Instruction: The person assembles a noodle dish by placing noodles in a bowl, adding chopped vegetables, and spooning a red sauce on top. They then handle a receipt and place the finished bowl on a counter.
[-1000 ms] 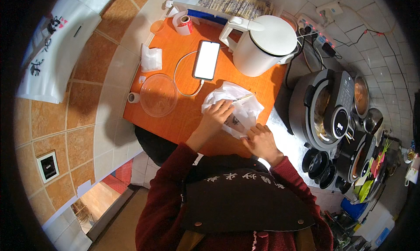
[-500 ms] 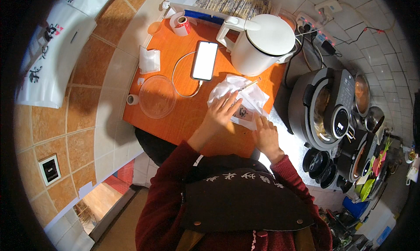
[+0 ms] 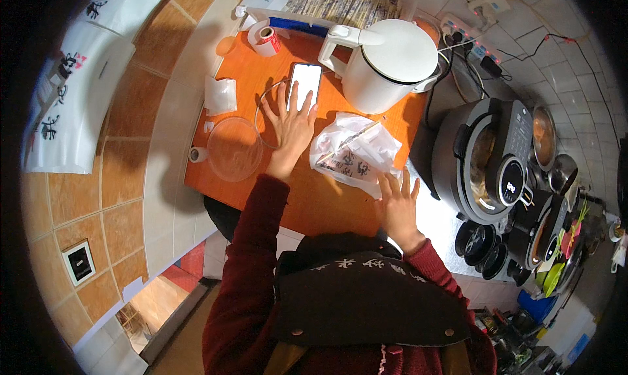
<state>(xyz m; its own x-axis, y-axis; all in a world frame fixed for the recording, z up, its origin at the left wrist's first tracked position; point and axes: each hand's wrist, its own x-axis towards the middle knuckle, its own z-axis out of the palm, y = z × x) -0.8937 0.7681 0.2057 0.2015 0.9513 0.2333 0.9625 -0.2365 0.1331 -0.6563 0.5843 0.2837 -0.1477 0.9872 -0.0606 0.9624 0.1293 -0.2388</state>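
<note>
Left hand [image 3: 292, 136], center of frame: fingers spread wide, gripping nothing, over lower half of rectangular phone [image 3: 305, 75] with glowing white screen; contact cannot be told. Right hand [image 3: 400, 213], right of center: fingers parted, loosely extended, tips at lower-right edge of crumpled, translucent white plastic bag [image 3: 353, 143]. Bag lies on orange wooden desk [image 3: 311, 208] near center of frame, right of left fingers, mostly above right fingertips. White lidded jug [image 3: 379, 84] stands upper center, above bag.
</note>
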